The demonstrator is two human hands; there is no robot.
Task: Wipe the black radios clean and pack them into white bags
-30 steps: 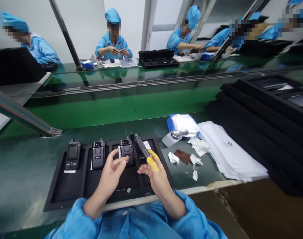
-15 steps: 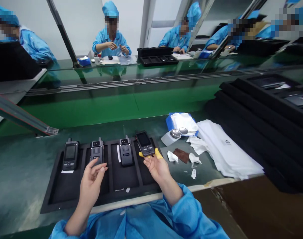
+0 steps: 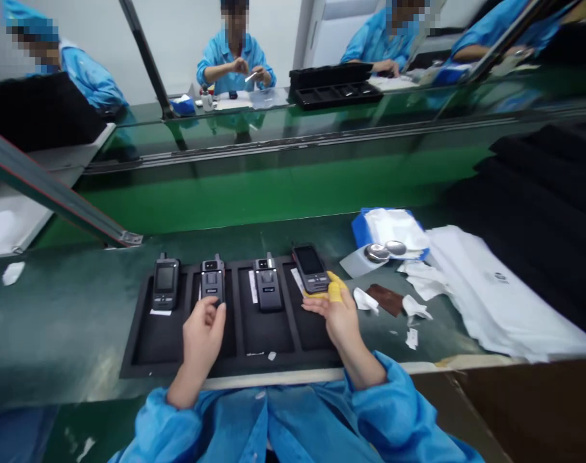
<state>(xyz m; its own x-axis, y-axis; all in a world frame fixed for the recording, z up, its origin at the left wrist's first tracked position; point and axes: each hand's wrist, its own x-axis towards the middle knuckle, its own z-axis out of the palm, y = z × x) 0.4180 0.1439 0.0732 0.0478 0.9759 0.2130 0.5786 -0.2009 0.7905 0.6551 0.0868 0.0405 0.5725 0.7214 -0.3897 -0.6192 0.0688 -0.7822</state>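
My right hand [image 3: 340,316], with yellow covers on some fingers, grips a black walkie-talkie [image 3: 310,267] by its lower end, screen up, above the rightmost compartment of a black foam tray [image 3: 139,368]. My left hand [image 3: 202,337] has its fingers curled at the bottom of a second walkie-talkie [image 3: 213,280], which lies back side up in the tray. Whether those fingers pinch anything is hidden. Between my hands lies another walkie-talkie [image 3: 268,286], also back side up. At the far left a walkie-talkie [image 3: 166,283] rests screen up, with a white label below it.
Right of the tray stand a white dispenser with a metal lid [image 3: 377,253] and a blue box of tissues [image 3: 365,228]. Crumpled tissues, a brown cloth [image 3: 385,299] and white bags [image 3: 505,302] lie beyond. Black foam trays [image 3: 529,186] are stacked at right. Co-workers sit across the line.
My left hand's fingers have curled in from a spread pose at the second walkie-talkie. My right hand keeps its hold at the tray's right. The camera view has shifted.
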